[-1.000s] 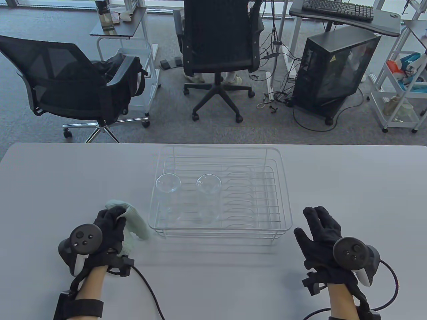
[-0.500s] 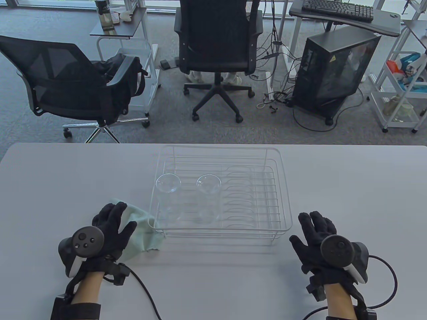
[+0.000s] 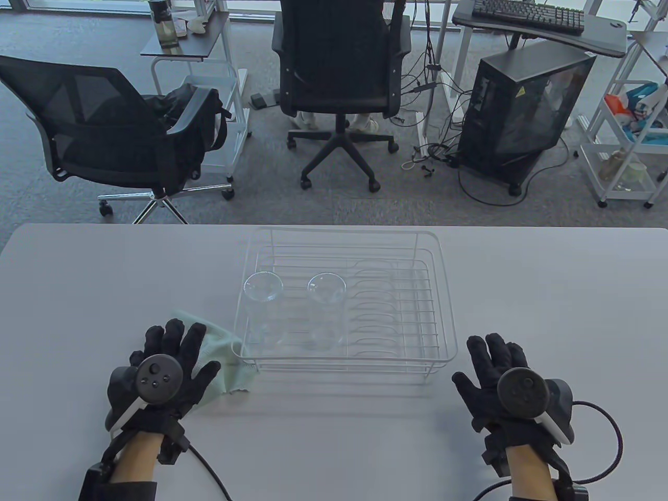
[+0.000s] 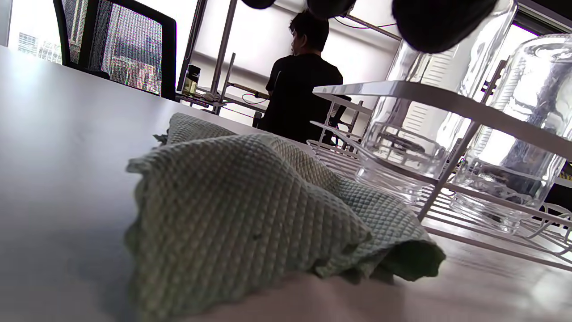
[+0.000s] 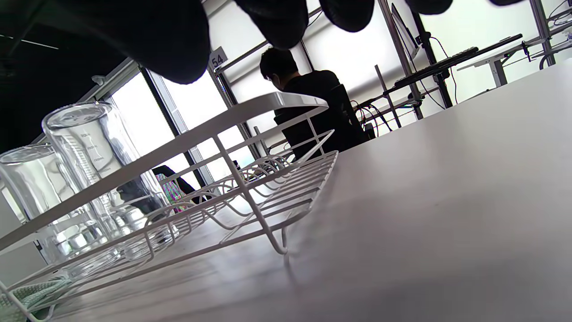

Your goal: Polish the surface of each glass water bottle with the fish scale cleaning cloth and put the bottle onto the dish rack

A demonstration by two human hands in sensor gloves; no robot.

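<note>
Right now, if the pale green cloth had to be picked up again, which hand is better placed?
Left. The left hand lies spread over the pale green textured cloth beside the white wire dish rack; the right hand rests across the rack.

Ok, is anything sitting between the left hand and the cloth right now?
Nothing visible. The left hand is spread open with the cloth right at its fingers, beside the dish rack's near-left corner. Both glass bottles already stand inside the rack.

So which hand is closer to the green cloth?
Left. The left hand lies right over the green cloth; the right hand is far past the dish rack.
</note>
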